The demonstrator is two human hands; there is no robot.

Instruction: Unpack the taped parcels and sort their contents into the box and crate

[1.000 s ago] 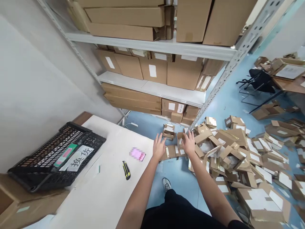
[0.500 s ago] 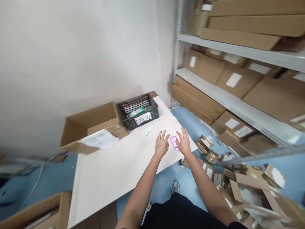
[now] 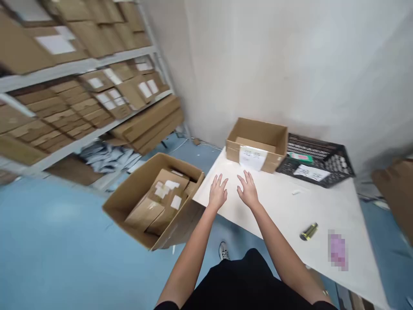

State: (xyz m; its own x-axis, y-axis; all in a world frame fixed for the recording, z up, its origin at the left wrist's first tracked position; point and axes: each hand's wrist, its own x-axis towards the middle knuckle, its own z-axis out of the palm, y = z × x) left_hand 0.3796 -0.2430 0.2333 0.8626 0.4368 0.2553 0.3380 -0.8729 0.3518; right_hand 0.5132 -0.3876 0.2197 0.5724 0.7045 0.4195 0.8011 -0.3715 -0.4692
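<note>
My left hand (image 3: 218, 193) is over the left end of the white table (image 3: 274, 198), fingers spread and nothing held. Beside it my right hand (image 3: 248, 190) is likewise open, with a gap between the two. Just beyond the hands stands an open cardboard box (image 3: 232, 150) with a white paper with writing (image 3: 252, 158) on its front. Whether either hand touches the tabletop I cannot tell. Far to the right of my right hand lie a small yellow-and-black object (image 3: 309, 231) and a pixelated pink item (image 3: 338, 249).
A black plastic crate (image 3: 332, 175) holding a green package (image 3: 300, 157) adjoins the box. A small white piece (image 3: 296, 192) lies before it. Left of the table, a large carton (image 3: 129, 206) contains folded cardboard boxes (image 3: 164, 193). Metal shelving (image 3: 80, 66) with cartons stands at the left.
My view has swung left. Both open hands have gone from the table's right end, where the right one was at the pink item, to its left end. The yellow-and-black object now shows.
</note>
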